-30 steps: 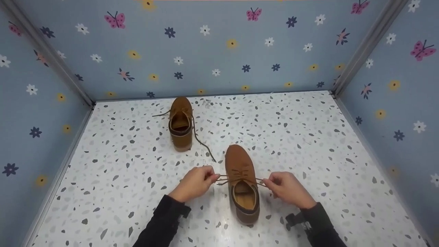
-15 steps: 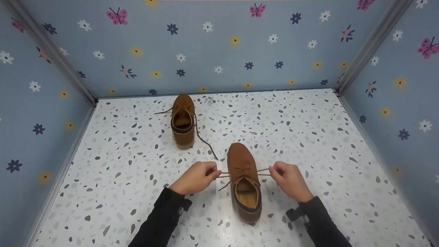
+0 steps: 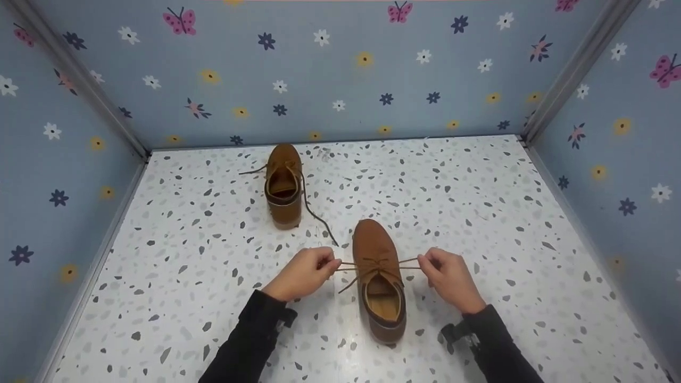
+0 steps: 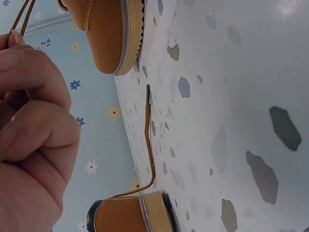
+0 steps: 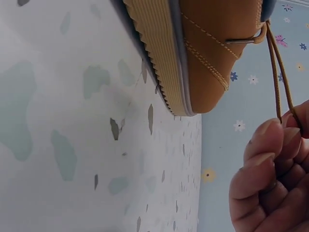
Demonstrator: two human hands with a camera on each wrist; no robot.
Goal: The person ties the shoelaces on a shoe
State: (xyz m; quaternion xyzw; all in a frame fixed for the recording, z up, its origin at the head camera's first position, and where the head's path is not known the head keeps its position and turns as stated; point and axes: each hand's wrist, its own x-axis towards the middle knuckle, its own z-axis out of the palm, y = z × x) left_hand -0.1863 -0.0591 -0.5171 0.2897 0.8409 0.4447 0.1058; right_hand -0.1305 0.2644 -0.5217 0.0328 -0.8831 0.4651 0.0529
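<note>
A brown lace-up shoe [image 3: 374,239] stands on the floor between my hands, toe pointing away. On its left side my left hand [image 3: 304,272] pinches a loop of the shoelace [image 4: 21,18], drawn out sideways. My right hand [image 3: 449,276] pinches another lace loop [image 5: 277,67] on the right side, also pulled taut. The two loops meet at a bow over the tongue. One loose lace end [image 3: 348,286] hangs on the left of the shoe, and a short tipped end [image 5: 241,41] lies against its right side in the right wrist view.
Farther back on the left stands a second brown shoe [image 3: 284,213], its laces untied. One of its laces [image 3: 319,219] trails over the speckled floor [image 3: 452,186] toward the nearer shoe. Flower-patterned panels [image 3: 340,69] enclose the floor at the back and both sides.
Both hands have risen slightly in the head view, and the right has shifted a little outward, with the loops pulled straighter. The camera has tilted slightly. Both hands keep their pinch.
</note>
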